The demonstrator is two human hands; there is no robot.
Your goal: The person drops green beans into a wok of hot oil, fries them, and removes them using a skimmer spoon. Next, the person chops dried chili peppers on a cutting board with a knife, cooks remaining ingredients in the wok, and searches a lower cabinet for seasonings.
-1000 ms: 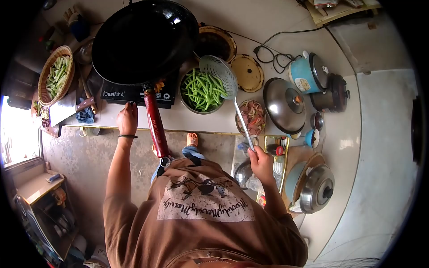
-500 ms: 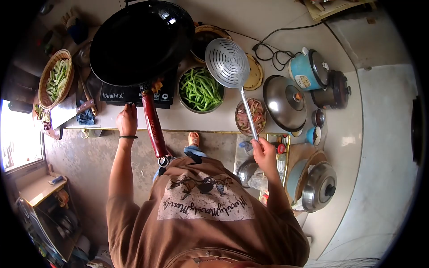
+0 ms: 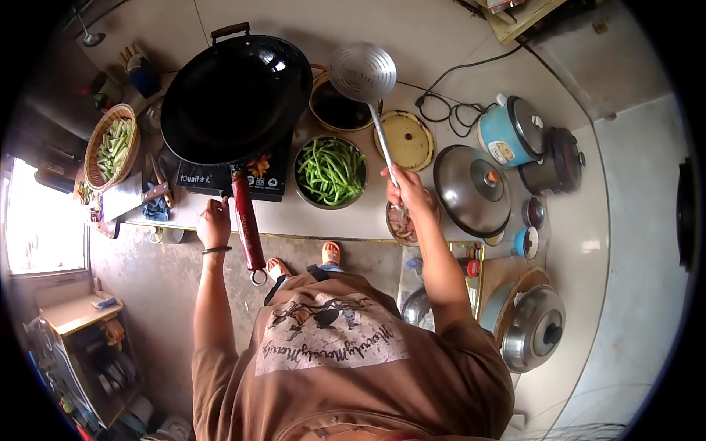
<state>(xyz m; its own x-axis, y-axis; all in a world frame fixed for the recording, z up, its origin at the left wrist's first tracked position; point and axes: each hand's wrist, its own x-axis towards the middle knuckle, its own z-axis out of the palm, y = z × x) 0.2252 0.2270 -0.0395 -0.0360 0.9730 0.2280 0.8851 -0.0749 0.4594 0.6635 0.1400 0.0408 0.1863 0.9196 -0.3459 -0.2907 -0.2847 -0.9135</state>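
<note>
My right hand (image 3: 409, 194) is wrapped round the handle of a slotted metal skimmer (image 3: 362, 72), its head raised near a dark pot (image 3: 334, 106). Beneath that hand, a bowl of sliced meat (image 3: 401, 226) is partly hidden. My left hand (image 3: 214, 223) is closed at the counter's front edge, just below the induction cooker (image 3: 220, 178); what its fingers hold, if anything, is hidden. A black wok (image 3: 235, 99) sits on the cooker, its red handle (image 3: 248, 224) pointing toward me. Green beans (image 3: 331, 171) fill a metal bowl right of the cooker.
Left are a basket of cut vegetables (image 3: 112, 151) and a cleaver (image 3: 132, 198). To the right stand a yellow lid (image 3: 404, 141), a domed metal lid (image 3: 471, 191), a blue rice cooker (image 3: 507, 132) and a dark cooker (image 3: 551, 165). A lidded pot (image 3: 533, 331) is nearer me.
My right hand has moved forward with the skimmer, from the counter's edge to over the meat bowl. The skimmer's head has left the beans. My left hand stays closed near the cooker.
</note>
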